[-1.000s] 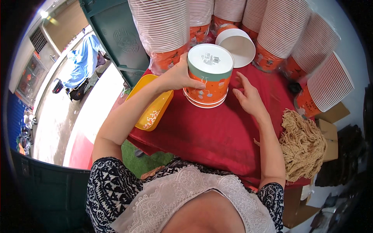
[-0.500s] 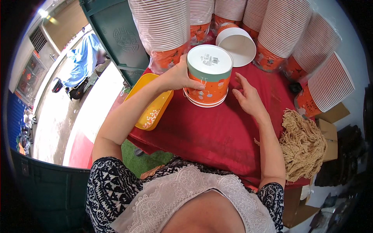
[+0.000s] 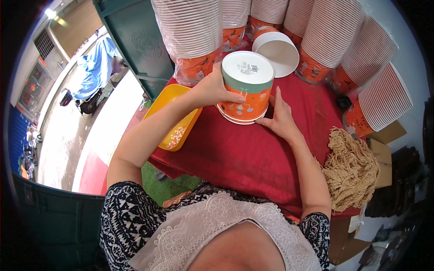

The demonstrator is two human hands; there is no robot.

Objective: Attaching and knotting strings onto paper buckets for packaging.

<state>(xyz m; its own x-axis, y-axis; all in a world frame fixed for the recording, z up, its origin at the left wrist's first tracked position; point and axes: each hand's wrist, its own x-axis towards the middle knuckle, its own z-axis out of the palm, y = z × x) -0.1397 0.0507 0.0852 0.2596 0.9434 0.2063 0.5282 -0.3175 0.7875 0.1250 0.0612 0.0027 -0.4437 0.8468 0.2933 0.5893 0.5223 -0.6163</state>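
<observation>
An orange paper bucket [image 3: 246,97] with a green band and a white base stands upside down on the red tablecloth. Two white rims show one above the other at its lower edge. My left hand [image 3: 219,90] grips its left side, with the thumb across the printed front. On the right, my right hand [image 3: 280,118] holds the lower part, its thumb at the rim and its fingers along the far side, partly hidden. Just left of the bucket lies a yellow tray [image 3: 192,124] with small pale and orange bits in it, under my left forearm.
Tall stacks of nested paper buckets [image 3: 332,36] in clear plastic line the back and right. A loose bucket [image 3: 278,52] lies on its side behind. A heap of beige cords [image 3: 352,171] sits at the right edge near a cardboard box [image 3: 382,160]. A green door [image 3: 135,40] stands at left.
My right hand has moved left and now touches the bucket's right side. The bucket has shifted slightly right with my left hand still on it.
</observation>
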